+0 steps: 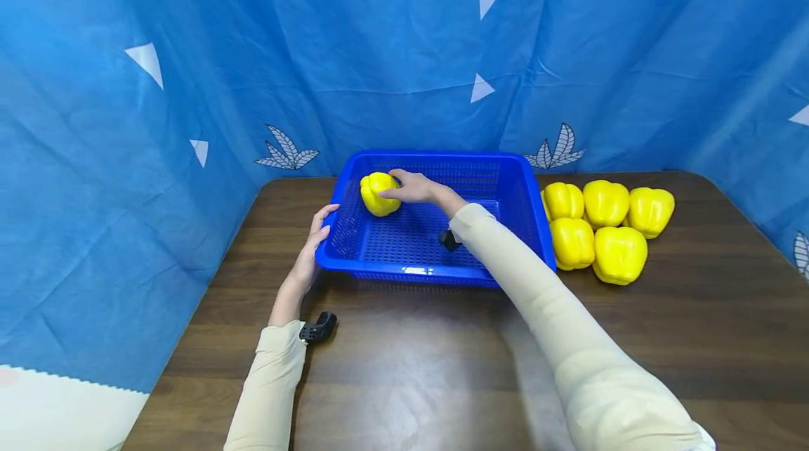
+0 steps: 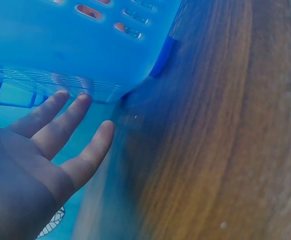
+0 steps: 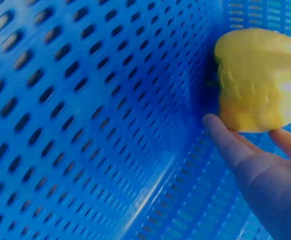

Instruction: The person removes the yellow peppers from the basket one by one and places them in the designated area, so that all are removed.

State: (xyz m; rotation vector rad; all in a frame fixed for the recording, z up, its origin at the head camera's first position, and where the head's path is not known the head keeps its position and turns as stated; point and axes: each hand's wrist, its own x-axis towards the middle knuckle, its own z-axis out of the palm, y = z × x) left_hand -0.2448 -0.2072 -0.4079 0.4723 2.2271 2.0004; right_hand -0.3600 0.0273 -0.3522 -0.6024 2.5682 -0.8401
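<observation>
In the head view, a yellow bell pepper (image 1: 378,199) is in the left back part of a blue plastic basket (image 1: 417,277). My right hand (image 1: 412,188) reaches over the basket and holds the pepper from its right side, thumb and fingers spread about it. The right wrist view shows the pepper (image 3: 258,75) above the hand (image 3: 265,170), near the slotted wall, with one fingertip beside it. At the basket's left rim, my left hand (image 1: 310,249) touches the side. Its fingers (image 2: 60,125) look extended in the left wrist view, tips at the basket wall.
Several more yellow bell peppers (image 1: 605,204) are grouped on the wooden table (image 1: 404,360), right beside the basket. A blue curtain (image 1: 392,50) hangs behind the table and down its left side. Each wrist wears a black camera mount (image 1: 319,328).
</observation>
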